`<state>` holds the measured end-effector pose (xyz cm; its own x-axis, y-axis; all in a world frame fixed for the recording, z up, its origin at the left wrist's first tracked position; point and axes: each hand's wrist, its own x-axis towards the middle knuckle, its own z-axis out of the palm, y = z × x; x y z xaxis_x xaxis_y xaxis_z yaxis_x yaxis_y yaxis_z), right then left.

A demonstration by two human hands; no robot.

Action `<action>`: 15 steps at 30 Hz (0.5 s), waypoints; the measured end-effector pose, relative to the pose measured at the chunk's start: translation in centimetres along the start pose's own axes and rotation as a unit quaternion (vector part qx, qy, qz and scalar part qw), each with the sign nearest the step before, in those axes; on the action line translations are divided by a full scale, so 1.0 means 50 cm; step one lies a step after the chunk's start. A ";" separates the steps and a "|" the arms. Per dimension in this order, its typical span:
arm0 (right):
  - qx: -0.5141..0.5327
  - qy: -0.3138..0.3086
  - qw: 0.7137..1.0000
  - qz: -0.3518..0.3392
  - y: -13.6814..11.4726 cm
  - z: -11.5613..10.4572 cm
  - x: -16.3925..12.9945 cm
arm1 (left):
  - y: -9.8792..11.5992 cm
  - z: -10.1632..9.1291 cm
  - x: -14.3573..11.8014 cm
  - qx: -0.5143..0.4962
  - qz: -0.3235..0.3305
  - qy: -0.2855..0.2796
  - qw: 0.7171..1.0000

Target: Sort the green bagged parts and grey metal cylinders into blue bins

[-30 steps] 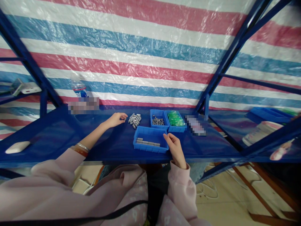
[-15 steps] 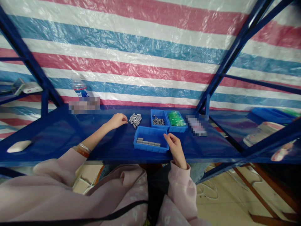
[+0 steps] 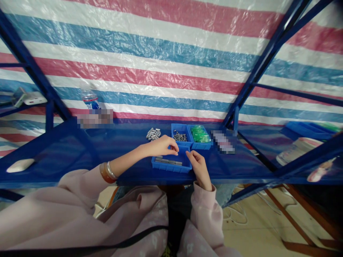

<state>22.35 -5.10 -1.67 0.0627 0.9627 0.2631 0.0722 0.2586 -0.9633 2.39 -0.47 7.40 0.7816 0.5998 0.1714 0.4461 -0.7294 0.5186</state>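
I am pinching a small grey metal piece [image 3: 177, 153] between the thumb and fingertips of my left hand [image 3: 162, 146], holding it low over the near blue tray [image 3: 171, 165], right above the row of grey pieces [image 3: 168, 161] lying end to end along the tray's front, so it is hanging just where that line is running. My right hand [image 3: 198, 167] is resting at the tray's right edge, fingers curled and thumb touching forefinger; whether anything is held between them I cannot tell, but it is sitting close enough to steady the tray. Behind the tray, two smaller blue bins are standing side by side and touching: the left bin [image 3: 181, 136] is holding loose grey parts and the right bin [image 3: 200, 136] is holding green ones, both within easy reach. To their left a loose heap of grey pieces [image 3: 153, 134] is lying straight on the blue table [image 3: 66, 153], apart from the bins. Farther out, a water bottle [image 3: 89, 99] is standing at the back by the striped tarp [image 3: 160, 53], and a white oblong thing [image 3: 20, 165] is lying near the table's left front edge.
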 end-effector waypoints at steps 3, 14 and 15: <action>-0.005 0.000 1.000 0.001 -0.003 0.000 -0.001 | -0.003 0.034 0.015 0.047 -0.015 -0.054 0.997; 0.002 -0.001 1.000 0.005 0.003 0.000 0.000 | 0.000 0.019 0.002 0.101 -0.041 -0.140 0.984; 0.001 -0.001 1.000 0.005 0.003 0.000 0.000 | 0.000 0.015 0.000 0.098 -0.048 -0.147 0.983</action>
<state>22.38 -5.07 -1.81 0.0623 0.9652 0.2539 0.0703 0.2495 -0.9658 2.71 -0.72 6.79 0.8111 0.5693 -0.1343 0.5769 -0.7405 0.3447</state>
